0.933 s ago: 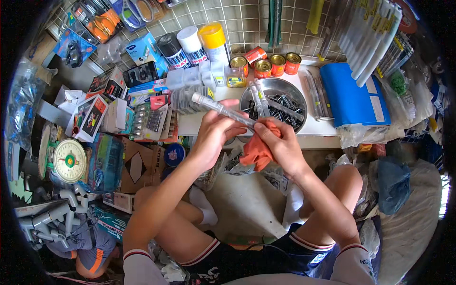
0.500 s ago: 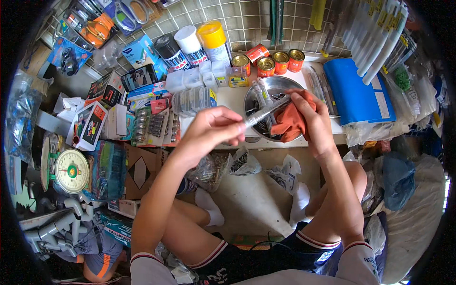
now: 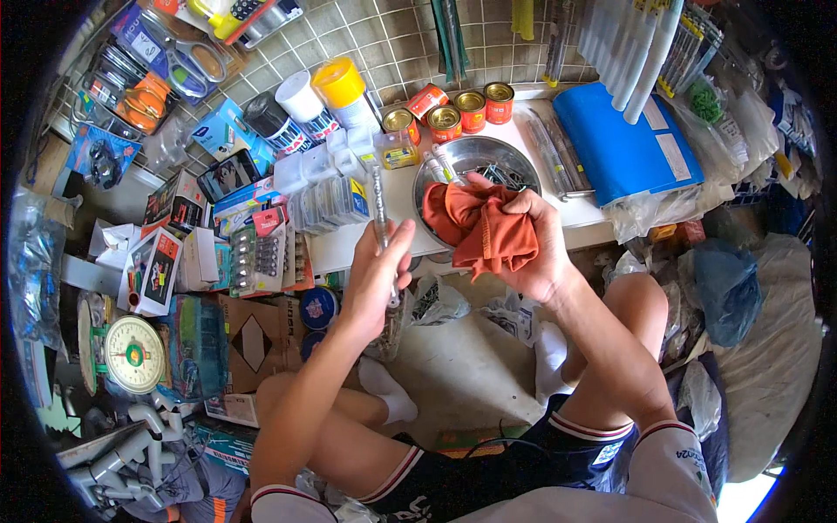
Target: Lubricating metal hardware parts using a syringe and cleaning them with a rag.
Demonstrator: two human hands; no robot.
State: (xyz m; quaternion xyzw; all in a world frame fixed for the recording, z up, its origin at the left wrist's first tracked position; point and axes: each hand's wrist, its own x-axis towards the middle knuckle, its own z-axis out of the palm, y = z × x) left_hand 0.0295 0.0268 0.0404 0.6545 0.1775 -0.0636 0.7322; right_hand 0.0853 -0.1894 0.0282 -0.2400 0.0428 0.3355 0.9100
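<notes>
My left hand [image 3: 373,283] is closed around a long silver drill bit [image 3: 378,199], which stands nearly upright with its upper part showing above the fingers. Bunched in my right hand [image 3: 542,254] is an orange-red cloth [image 3: 488,228], its folds hanging toward me. The cloth and the bit are apart. Just behind the cloth sits a round metal bowl [image 3: 534,166] with several dark metal pieces and clear tubes in it; the cloth hides its near part.
Several small orange cans [image 3: 471,112] stand behind the bowl, with spray cans [image 3: 340,91] to their left. A blue folder [image 3: 641,148] lies at the right. Clear plastic cases [image 3: 327,207], a dial scale [image 3: 134,353] and cardboard boxes [image 3: 253,336] crowd the left side.
The drill bit has come away from the cloth, moved left and turned from slanted to nearly upright. My right hand has lowered with the cloth, now spread wider. The view has shifted.
</notes>
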